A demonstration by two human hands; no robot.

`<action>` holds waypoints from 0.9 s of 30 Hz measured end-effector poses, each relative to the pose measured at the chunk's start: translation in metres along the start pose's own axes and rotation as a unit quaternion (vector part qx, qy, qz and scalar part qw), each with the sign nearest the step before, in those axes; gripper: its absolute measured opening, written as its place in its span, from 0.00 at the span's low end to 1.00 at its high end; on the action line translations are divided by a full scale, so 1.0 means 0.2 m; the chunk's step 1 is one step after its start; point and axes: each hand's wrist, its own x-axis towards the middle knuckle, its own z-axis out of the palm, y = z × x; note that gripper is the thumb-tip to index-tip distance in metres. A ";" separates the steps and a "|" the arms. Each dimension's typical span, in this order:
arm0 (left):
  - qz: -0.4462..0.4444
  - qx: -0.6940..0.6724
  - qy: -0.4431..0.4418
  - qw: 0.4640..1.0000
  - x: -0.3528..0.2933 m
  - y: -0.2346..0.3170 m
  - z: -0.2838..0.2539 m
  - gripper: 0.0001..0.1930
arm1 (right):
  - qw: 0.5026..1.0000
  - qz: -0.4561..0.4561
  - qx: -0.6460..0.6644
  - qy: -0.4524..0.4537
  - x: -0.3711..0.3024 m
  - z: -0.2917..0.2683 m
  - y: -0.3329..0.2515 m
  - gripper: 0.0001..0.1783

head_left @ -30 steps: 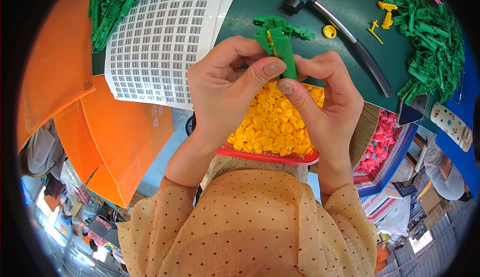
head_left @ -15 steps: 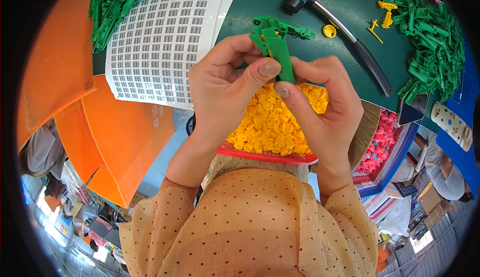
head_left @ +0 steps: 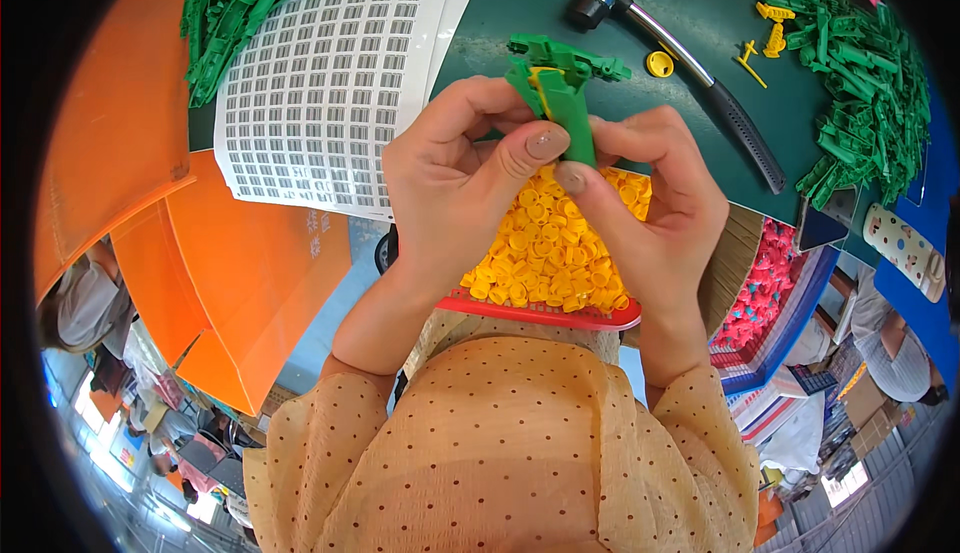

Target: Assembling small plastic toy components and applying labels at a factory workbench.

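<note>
Between my two hands stands a green plastic part (head_left: 572, 118), held upright, with a strip of yellow showing along its inner side. My left hand (head_left: 465, 158) pinches it from the left, thumb across its front. On its right lower edge, my right hand (head_left: 655, 198) grips it between thumb and bent fingers. Right behind its top lies another green plastic piece (head_left: 600, 66) on the table. Below my hands, a red basket (head_left: 540, 315) is filled with small yellow ring-shaped caps (head_left: 555, 253). The lower end of the held part is partly covered by my fingers.
A rubber mallet (head_left: 690, 63) lies on the dark green table (head_left: 500, 13), near a yellow cap (head_left: 659, 63) and several yellow pieces (head_left: 775, 28). Green parts are heaped right (head_left: 870, 93) and far left (head_left: 235, 13). Sticker sheets (head_left: 310, 103) lie left, beside orange boxes (head_left: 240, 273).
The green part has tilted and turned slightly in my hands, so more of its yellow strip shows. Both hands keep their hold and have barely shifted.
</note>
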 end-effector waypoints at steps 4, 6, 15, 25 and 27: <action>0.004 -0.018 -0.015 1.000 0.02 0.00 0.01 0.11 | 0.998 0.017 0.060 -0.012 0.00 -0.03 -0.01 0.15; 0.006 0.008 -0.008 1.000 0.02 0.01 0.02 0.11 | 0.999 0.015 0.051 -0.003 0.00 -0.03 -0.01 0.15; 0.018 0.021 0.005 1.000 0.02 0.00 0.03 0.11 | 0.997 0.054 0.051 -0.011 0.01 -0.01 -0.02 0.14; -0.009 -0.004 0.008 1.000 0.04 0.01 0.03 0.16 | 0.997 0.037 0.060 0.017 0.02 0.01 -0.03 0.14; -0.014 0.005 0.024 1.000 0.04 0.01 0.03 0.17 | 0.999 0.020 0.039 0.026 0.02 0.02 -0.03 0.14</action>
